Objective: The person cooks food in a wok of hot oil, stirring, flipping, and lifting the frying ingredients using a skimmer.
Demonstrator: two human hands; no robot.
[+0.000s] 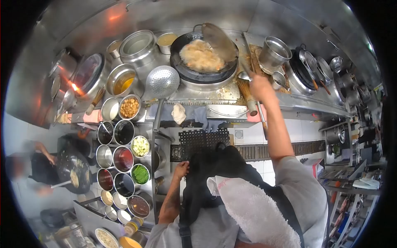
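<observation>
In the head view, my right hand point(263, 89) is stretched forward, its fingers wrapped round the handle of a ladle point(218, 41). The ladle's round head, blurred by motion, is over the right side of the wok point(176, 51). Light brown food point(198, 56) bubbles in oil in that wok. My left hand point(181, 169) hangs low beside my body, its fingers curled; no object shows in it. A perforated strainer point(162, 82) lies left of the wok, and a bamboo brush point(247, 97) rests on the right, near my right forearm.
Metal pots of sauces, chopped greens point(140, 174) and diced pieces point(129, 107) stand at the left. A steel pot point(274, 53) and more ladles are right of the wok. A co-worker's hand point(51, 159) is at far left beside another wok point(73, 171).
</observation>
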